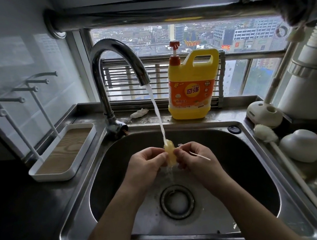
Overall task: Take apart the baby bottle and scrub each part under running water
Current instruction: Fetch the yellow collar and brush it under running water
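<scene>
Both bare forearms reach in from the near edge over the stainless steel sink basin (245,169), and they meet above the round drain (177,201). Between them sits the small translucent yellowish silicone bottle teat (170,153), held right under the stream of running water (158,114) that falls from the curved chrome tap (116,52).

The left hand (148,163) has its grip clamped on the teat's left side, thumb and fingertips pinching it. The right hand (192,157) presses against the teat's right side, and its grip is also closed around a thin pale stick-like tool (200,156), probably the wire handle of a small teat brush, though the view is too small to be sure. The teat thus lies between the two grips, its rounded top poking up above the fingers into the water and its lower part hidden by them.

By its look the teat should be very light, soft and easily squashed, and slippery while wet. It will likely fold rather than break, so a firm pinch at the thicker base rim seems the safest hold, leaving the thin tip free to be worked.

On the desk to the right lie a white long-handled bottle brush (266,132) and a white domed cap (299,145), well apart from the hands. A yellow detergent jug with a red pump (191,89) stands behind the sink.
</scene>
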